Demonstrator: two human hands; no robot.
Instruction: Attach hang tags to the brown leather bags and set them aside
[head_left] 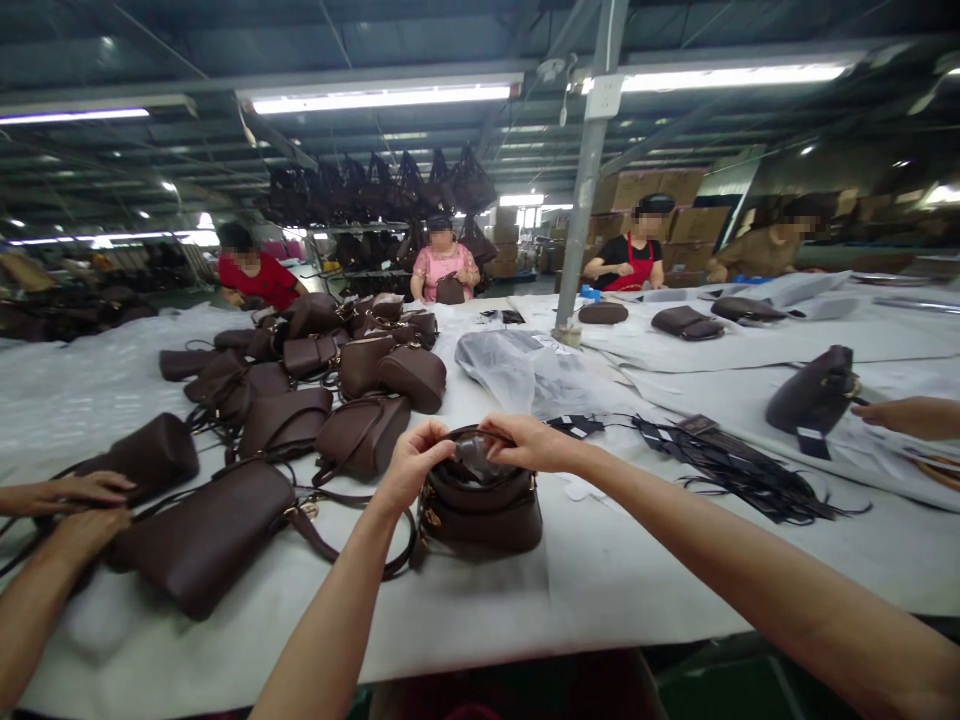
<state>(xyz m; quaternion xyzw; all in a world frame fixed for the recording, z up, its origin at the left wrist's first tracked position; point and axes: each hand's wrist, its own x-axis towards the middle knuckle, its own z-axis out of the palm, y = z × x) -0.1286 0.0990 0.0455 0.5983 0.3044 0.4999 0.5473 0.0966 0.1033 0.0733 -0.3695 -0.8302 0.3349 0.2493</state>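
A dark brown handbag [484, 520] stands upright on the white-covered table in front of me, its top opening facing up. My left hand [415, 462] grips the left side of the rim between thumb and fingers. On the right side of the opening, my right hand [525, 442] pinches the rim, its fingertips partly over the edge. Something greyish and shiny shows inside the mouth of the bag. A brown strap [401, 560] loops out on the table at the bag's left, and gold-coloured hardware shows on its front.
Several brown bags [364, 435] are heaped at the left. A co-worker's hands [90, 505] touch bags at far left; another person's hand [911, 417] reaches in at right. Black tags with cords [739, 465], clear plastic [517, 370] and a post [589, 190] stand beyond.
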